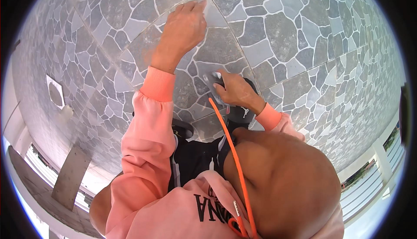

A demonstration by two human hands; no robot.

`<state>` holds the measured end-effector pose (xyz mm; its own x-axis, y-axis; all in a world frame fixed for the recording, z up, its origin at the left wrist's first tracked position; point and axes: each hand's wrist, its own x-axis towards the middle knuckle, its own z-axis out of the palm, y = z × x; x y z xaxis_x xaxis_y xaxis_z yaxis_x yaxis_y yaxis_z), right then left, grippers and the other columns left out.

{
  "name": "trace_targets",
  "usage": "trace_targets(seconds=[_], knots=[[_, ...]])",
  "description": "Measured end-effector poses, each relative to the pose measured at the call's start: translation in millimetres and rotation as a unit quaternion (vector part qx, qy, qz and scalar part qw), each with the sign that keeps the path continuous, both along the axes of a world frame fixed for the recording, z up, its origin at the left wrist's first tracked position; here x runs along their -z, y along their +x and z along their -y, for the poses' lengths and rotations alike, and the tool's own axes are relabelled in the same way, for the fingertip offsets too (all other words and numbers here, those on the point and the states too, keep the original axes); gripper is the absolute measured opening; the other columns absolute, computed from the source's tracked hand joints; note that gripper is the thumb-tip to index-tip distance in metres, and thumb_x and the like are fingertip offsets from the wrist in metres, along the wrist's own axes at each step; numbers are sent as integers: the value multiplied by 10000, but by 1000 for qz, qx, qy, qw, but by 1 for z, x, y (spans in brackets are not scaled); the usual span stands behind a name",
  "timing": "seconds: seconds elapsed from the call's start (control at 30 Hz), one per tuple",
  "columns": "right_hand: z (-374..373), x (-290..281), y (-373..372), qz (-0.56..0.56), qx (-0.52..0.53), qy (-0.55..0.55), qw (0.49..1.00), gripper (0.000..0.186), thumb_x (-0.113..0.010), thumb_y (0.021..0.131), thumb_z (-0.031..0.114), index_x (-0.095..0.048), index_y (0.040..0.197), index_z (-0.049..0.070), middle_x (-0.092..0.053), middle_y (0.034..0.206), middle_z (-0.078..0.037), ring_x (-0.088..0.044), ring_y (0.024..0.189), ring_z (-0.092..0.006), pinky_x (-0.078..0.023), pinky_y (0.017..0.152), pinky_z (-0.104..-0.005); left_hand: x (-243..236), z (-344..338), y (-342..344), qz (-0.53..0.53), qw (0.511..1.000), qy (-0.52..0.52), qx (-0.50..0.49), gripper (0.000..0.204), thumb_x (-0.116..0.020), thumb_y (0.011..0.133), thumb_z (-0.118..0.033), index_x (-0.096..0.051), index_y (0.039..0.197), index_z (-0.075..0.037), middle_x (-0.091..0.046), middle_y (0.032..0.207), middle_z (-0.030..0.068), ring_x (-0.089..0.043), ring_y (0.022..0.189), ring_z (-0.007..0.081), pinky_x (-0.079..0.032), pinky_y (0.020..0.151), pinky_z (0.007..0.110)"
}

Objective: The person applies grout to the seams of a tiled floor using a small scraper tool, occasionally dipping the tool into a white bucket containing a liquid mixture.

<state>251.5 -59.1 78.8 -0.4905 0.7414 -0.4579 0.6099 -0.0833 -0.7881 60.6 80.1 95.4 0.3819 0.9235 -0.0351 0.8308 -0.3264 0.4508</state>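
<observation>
- Grey stone-patterned floor (282, 35) with pale joints, spreading all around you.
- Black shoe (241, 114), near, on your right foot.
- Your left hand (186, 26): far, back upward, fingers bent toward the floor; cannot tell whether it grips anything.
- Your right hand (236, 90): nearer, further right, closed on a blurred grey-and-white object (213, 78).
- That object: low over the floor, just beyond the shoe.
</observation>
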Motion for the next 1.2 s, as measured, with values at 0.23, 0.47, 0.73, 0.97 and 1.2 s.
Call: trace_targets(seconds=[0.23,0.47,0.73,0.97,1.2], knots=[[42,1,13,-60,31,29,997,327,-628,887,151,-529,1143,-27,-641,866,-245,-636,751,-427,-507,648,-476,54,20,7,-38,936,86,339,497,-538,970,-247,-458,1432,-83,-401,1526,120,-410,1380,313,-338,1123,491],[47,6,11,-53,89,17,995,319,-648,879,166,-555,1117,-25,-636,770,-224,-632,668,-410,-490,598,-463,42,-32,-53,-165,969,180,-44,571,-516,990,-295,-357,1494,-79,-344,1555,156,-355,1415,348,-310,1138,517],[45,7,11,-45,118,20,992,334,-662,871,191,-571,1099,-35,-630,694,-206,-633,639,-407,-490,586,-467,65,13,0,-137,973,112,150,574,-448,1013,-372,-359,1495,-72,-299,1586,136,-294,1452,331,-260,1159,544],[39,4,8,-46,119,14,992,343,-646,882,206,-571,1121,-28,-633,699,-208,-633,646,-417,-489,594,-479,49,-27,-62,-132,979,149,-40,629,-473,998,-359,-342,1464,41,-315,1521,293,-330,1407,430,-282,1138,554],[41,12,12,-49,125,71,988,395,-659,882,230,-578,1146,-51,-634,700,-198,-638,625,-361,-481,589,-428,59,11,10,-105,972,94,186,577,-480,1001,-318,-353,1485,-31,-335,1559,171,-331,1432,356,-277,1158,533]])
